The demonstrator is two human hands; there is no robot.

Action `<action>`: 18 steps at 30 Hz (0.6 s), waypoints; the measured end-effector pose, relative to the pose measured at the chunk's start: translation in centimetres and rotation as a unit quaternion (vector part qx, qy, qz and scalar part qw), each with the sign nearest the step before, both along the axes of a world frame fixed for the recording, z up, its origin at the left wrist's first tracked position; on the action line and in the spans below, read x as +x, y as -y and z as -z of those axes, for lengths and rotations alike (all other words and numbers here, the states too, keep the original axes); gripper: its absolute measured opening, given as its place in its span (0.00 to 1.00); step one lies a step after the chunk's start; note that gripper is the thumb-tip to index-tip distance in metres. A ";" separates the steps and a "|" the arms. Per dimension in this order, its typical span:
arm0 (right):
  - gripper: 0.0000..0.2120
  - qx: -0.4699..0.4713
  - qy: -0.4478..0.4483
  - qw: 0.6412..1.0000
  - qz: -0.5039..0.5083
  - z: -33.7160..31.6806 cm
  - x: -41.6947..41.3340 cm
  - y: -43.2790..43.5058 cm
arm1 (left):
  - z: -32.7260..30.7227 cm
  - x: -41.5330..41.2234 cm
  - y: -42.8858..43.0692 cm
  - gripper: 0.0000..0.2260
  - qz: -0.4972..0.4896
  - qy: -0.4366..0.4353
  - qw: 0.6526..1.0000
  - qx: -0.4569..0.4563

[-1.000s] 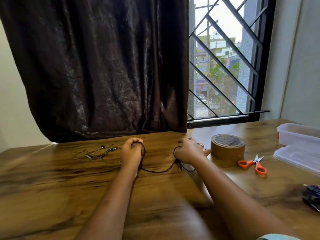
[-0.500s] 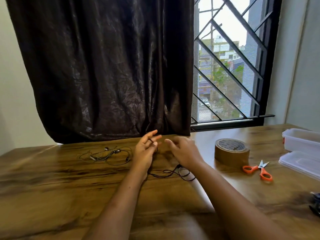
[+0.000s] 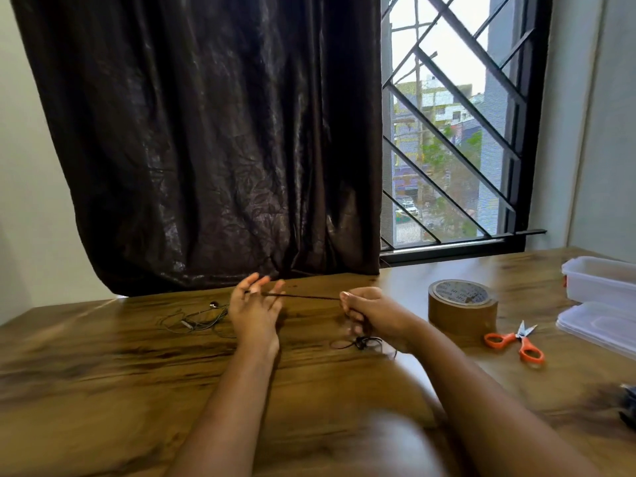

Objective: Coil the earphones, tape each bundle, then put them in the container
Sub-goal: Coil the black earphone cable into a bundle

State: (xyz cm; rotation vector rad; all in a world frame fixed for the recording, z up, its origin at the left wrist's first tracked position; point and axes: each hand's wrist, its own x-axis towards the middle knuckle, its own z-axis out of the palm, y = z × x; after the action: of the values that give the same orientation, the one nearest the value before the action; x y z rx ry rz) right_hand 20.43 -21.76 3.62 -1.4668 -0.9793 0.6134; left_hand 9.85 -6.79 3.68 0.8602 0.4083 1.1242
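Head view: both hands raised just above a wooden table (image 3: 103, 373). Left hand (image 3: 255, 309) open, palm toward camera, fingers spread; a black earphone cord (image 3: 303, 297) hooked across its fingers. Cord runs taut to the right hand (image 3: 370, 313), which is closed, pinching the cord between thumb and forefinger. Rest of that cord hangs below the right hand and lies in a loose tangle on the table by the wrist.

Second earphones (image 3: 198, 320), thin cable with one earbud showing, lie uncoiled on the table just left of the left hand, apart from it.

Brown tape roll (image 3: 463, 309) lies flat, just right of the right hand. Orange-handled scissors (image 3: 521, 340) lie right of the roll, near its base, blades pointing away. Clear container (image 3: 600, 278) at the table's far right edge; its lid (image 3: 599, 327) lies flat on the table in front of it. Dark object at the right edge lower down, cut off by the frame, cannot identify.

Dark curtain (image 3: 206, 139) hangs behind the table; barred window (image 3: 447, 132) to its right.
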 end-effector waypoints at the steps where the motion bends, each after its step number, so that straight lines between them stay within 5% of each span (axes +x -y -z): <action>1: 0.16 -0.008 0.005 1.000 0.005 0.0 0.2 0.4 | 0.0 -0.1 -0.2 0.08 -0.008 0.012 1.000 -0.028; 5: 0.15 -0.005 0.067 0.992 0.104 -0.3 0.9 0.8 | -0.3 -0.2 -0.5 0.12 -0.047 -0.013 0.995 -0.083; 8: 0.14 -0.010 0.173 0.955 0.240 -0.1 1.9 1.1 | -0.1 -0.3 -0.6 0.10 -0.032 -0.104 0.993 -0.047; 13: 0.11 0.056 0.202 0.905 0.371 -0.2 2.1 0.9 | 0.1 0.6 1.8 0.22 0.025 -0.316 0.937 0.147; 18: 0.09 0.099 0.255 0.923 0.272 -0.5 0.4 -0.7 | 0.6 0.8 3.6 0.27 0.110 -0.380 0.829 0.395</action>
State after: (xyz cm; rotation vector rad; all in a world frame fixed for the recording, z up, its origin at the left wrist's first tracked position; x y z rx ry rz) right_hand 20.86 -21.02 4.07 -1.6513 -0.9245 -0.2828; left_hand 10.66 -10.38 3.12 2.0657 0.4715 0.6634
